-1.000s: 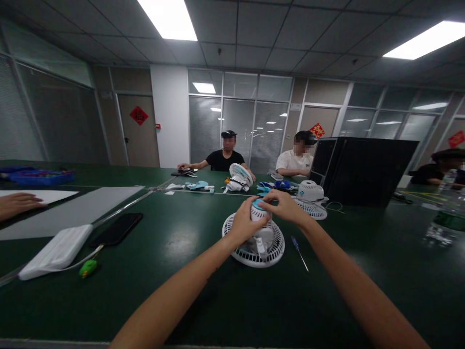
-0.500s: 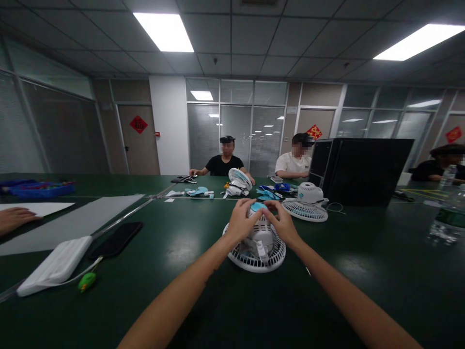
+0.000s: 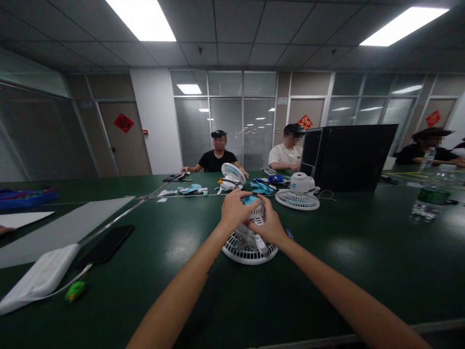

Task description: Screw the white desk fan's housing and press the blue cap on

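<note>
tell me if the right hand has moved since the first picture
Yes. Judged against the other white fan on the table behind it, the right hand has moved lower in the view.

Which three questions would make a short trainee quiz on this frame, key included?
1. True or false: the left hand and the right hand are both on the nearest fan.
2. What colour is its top? A) red B) light blue C) black
3. Fill in: from the wearer's view, the phone lies to the ____ of that fan.

Key: 1. True. 2. B. 3. Left.
</note>
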Motion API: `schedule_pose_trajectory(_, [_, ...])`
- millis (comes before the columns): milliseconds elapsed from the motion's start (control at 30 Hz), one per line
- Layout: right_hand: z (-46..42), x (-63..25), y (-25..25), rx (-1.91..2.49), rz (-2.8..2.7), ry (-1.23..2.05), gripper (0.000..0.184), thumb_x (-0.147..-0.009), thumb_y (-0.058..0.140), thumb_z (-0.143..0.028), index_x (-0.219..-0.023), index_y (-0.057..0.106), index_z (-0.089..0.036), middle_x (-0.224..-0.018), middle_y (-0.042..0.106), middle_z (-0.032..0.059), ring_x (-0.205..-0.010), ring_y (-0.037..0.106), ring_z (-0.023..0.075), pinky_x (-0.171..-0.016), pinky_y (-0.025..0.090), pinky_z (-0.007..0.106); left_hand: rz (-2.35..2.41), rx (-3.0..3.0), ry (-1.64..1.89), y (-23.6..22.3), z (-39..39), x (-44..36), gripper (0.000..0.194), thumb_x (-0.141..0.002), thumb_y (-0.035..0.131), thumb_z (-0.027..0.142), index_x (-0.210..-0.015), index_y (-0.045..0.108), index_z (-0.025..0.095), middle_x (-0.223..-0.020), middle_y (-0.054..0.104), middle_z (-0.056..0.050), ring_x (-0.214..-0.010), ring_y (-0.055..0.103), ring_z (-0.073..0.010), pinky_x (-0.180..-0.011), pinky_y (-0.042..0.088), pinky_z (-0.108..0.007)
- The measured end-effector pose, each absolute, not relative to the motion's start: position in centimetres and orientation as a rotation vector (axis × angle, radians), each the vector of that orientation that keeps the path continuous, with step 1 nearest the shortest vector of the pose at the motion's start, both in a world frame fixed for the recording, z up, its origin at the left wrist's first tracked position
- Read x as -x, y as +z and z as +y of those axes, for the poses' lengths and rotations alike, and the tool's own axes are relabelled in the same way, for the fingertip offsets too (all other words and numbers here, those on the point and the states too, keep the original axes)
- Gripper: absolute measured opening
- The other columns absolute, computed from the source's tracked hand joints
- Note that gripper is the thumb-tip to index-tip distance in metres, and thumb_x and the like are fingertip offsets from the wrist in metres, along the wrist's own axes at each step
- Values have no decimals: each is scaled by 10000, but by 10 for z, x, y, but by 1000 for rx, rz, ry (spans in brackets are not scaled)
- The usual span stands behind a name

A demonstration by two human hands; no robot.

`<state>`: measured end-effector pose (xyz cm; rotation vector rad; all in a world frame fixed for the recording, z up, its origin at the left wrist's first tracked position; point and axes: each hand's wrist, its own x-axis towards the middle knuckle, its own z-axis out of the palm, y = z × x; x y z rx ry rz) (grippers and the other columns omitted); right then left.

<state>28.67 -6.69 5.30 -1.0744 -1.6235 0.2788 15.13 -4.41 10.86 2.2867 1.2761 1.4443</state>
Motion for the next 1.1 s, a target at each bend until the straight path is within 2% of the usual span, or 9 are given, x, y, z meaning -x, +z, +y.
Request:
schedule_pose_trajectory(233, [-69, -290, 54, 1042, -1639, 267, 821, -630, 759, -309, -1350, 382, -196, -1356, 539, 147, -1202, 561, 290, -1022, 439, 451, 1071, -2356, 1311, 105, -39, -152, 327, -844, 532, 156, -1112, 717, 181, -1146, 731, -69, -1076, 663, -214, -1006, 476, -344])
schedule_pose_trajectory(467, [-68, -290, 54, 1012, -1639, 283, 812, -632, 750, -287, -1348, 375, -209, -1359, 538, 139, -1227, 547, 289, -1040, 426, 461, 845, -2383, 1200, 105, -35, -147, 397, -891, 425, 121, -1213, 644, 203, -1215, 688, -49, -1153, 611, -191, -1051, 441, -355])
schedule_pose_trajectory(600, [-69, -290, 55, 1037, -1637, 317, 830, -637, 752, -309, -1359, 358, -192, -1360, 535, 153, -1229, 546, 289, -1031, 434, 450, 881, -2368, 1317, 102, -32, -147, 289, -891, 544, 250, -1126, 699, 188, -1135, 656, -80, -1076, 614, -201, -991, 471, -341])
schedule_pose_trajectory(733, [-68, -290, 54, 1062, -1638, 326, 852, -645, 756, -344, -1376, 345, -193, -1372, 519, 166, -1231, 543, 303, -1024, 436, 461, 1067, -2363, 1368, 100, -33, -149, 392, -779, 718, 391, -1116, 722, 191, -1021, 634, -77, -963, 628, -217, -901, 502, -346])
schedule_pose_trajectory(933, [-64, -292, 50, 1015, -1638, 274, 847, -625, 762, -320, -1362, 363, -190, -1388, 502, 171, -1262, 515, 316, -1053, 406, 490, 1090, -2393, 1358, 102, -39, -151, 354, -795, 693, 297, -1135, 712, 202, -1002, 687, -64, -929, 649, -205, -906, 502, -343])
schedule_pose_trajectory(1100, [-67, -292, 52, 1035, -1644, 275, 851, -635, 772, -352, -1368, 365, -206, -1367, 522, 151, -1236, 538, 304, -1038, 429, 469, 996, -2363, 1254, 108, -40, -145, 337, -784, 678, 210, -1119, 710, 202, -1126, 708, -73, -1055, 642, -226, -982, 476, -359])
